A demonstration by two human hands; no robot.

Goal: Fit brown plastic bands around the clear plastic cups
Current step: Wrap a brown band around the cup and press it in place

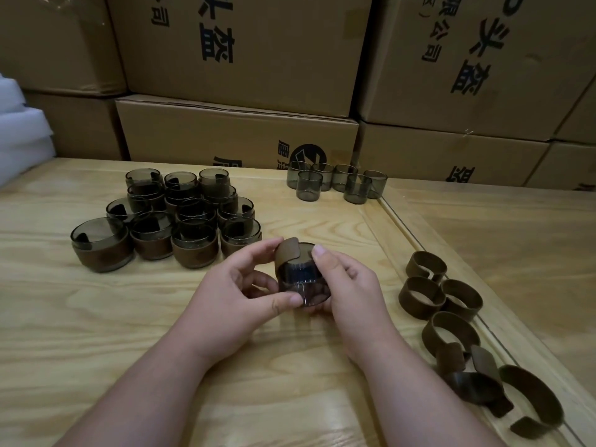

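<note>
I hold a clear smoky plastic cup (303, 285) over the middle of the wooden table (96, 317), with a brown band (288, 250) partly wrapped around its upper part. My left hand (238, 298) grips the cup's left side, thumb at its lower front. My right hand (348, 285) clasps the right side, with one finger pressing on the top edge. Several bare cups (338, 182) stand at the back centre. Several loose brown bands (451, 317) lie in a line at the right.
A cluster of several banded cups (180, 221), some stacked, sits at the left rear. Stacked cardboard boxes (238, 133) wall off the back of the table. White foam sheets (22, 137) lie at the far left. A seam (403, 227) runs between two table sections at the right.
</note>
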